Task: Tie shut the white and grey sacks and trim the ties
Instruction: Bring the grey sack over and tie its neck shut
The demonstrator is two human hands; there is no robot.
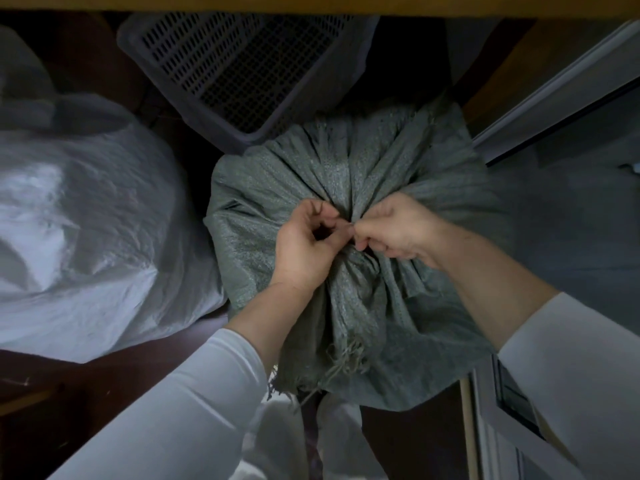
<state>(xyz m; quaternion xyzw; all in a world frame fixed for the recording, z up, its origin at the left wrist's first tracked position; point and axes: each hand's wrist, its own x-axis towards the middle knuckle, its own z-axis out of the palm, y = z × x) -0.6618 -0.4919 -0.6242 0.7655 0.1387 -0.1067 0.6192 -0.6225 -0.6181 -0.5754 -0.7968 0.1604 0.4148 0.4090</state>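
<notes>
Fingers (323, 208) of left hand (306, 247): curled, thumb and forefinger closed in a pinch on the grey sack (346, 161) at its gathered neck. Fingers (367, 231) of right hand (401, 233): likewise curled, tips pinching the same bunched cloth. The two sets of fingertips meet tip to tip. Whether a tie lies between them cannot be told; anything there is too small to make out. Grey sack: woven, full, directly under both hands, its folds radiating outward from the fingers on every side. Its frayed mouth, with loose threads, hangs from the pinch point back toward the person, between the two forearms. Sleeves: a white left sleeve (190, 410) and a white right sleeve (571, 368), both pushed up to leave the wrists and lower forearms bare. White sack (86, 220): full and creased, well to the left of the fingers, its side touching the grey sack. Basket (242, 64): pale perforated plastic, tilted, beyond the fingers and slightly left, its lower corner against the far side of the grey sack. Metal frame (554, 91): light grey, running diagonally to the right of the fingers. Wooden edge (311, 3): a yellow-brown strip farthest beyond the fingers. Floor (69, 393): dark brown, showing to the left of the left sleeve.
</notes>
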